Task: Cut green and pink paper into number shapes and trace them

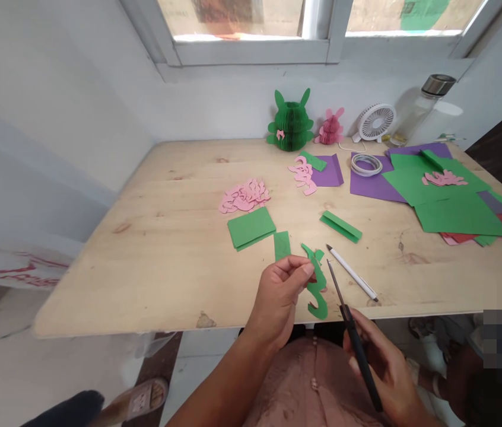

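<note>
My left hand (284, 296) pinches a curved green paper cutout (319, 276) near the table's front edge. To its right, my right hand (382, 362) grips black-handled scissors (352, 332), whose metal tip points up toward the cutout without touching it. The blades look closed. Just beyond the scissors lies a white pen (353, 273). A small green paper piece (282, 246) rests behind my left hand, partly covered by it. Farther left is a folded green paper (251, 228), and a narrow folded green strip (340, 226) lies behind the pen.
Pink cutouts (245, 196) lie mid-table. A green honeycomb paper figure (292, 121), a pink one (330, 127), a white fan (376, 121) and a bottle (420, 110) stand by the wall. Tape rolls (365, 165) and stacked coloured paper (456, 207) are right. Another person sits at far right.
</note>
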{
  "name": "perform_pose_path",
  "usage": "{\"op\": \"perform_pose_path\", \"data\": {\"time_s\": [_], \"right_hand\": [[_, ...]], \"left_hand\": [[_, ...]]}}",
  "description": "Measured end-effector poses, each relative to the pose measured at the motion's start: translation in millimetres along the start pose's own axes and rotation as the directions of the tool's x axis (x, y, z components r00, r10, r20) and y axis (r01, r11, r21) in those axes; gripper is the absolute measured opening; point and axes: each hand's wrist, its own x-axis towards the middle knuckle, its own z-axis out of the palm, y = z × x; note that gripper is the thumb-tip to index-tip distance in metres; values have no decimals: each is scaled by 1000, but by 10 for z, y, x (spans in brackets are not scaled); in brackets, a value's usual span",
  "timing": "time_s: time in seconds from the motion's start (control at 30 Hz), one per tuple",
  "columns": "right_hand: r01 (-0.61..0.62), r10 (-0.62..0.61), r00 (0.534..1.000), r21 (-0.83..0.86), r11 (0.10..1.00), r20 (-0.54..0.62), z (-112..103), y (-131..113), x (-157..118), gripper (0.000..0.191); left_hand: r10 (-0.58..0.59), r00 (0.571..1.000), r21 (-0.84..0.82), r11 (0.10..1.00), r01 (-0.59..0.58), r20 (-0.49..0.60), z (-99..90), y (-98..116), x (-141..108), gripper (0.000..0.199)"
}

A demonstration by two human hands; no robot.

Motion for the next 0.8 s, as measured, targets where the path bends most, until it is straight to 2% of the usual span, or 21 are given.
{"op": "perform_pose_path", "data": {"time_s": [0.2, 0.33, 0.5, 0.67, 0.8], "right_hand": [[-48, 44, 995, 44, 998, 90, -40, 37, 35, 61], [-59, 59, 996, -7, 998, 61, -8, 14, 55, 58], [56, -56, 998, -76, 996, 4, 39, -25, 90, 55], [191, -193, 981, -153, 970, 0, 33, 27, 100, 64], [236, -238, 971, -197, 952, 12, 28, 74, 83, 70]], "left_hand": [[10, 1000, 1, 1000, -10, 12, 1, 9, -7, 17], [52, 999, 50, 997, -51, -14, -14, -4, -5, 15], [77, 997, 98, 992, -75, -15, -41, -13, 1, 13], [68, 998, 76, 995, -68, 5, -80, -35, 25, 13], [53, 998, 24, 998, -53, 23, -124, -74, 54, 15]]}}
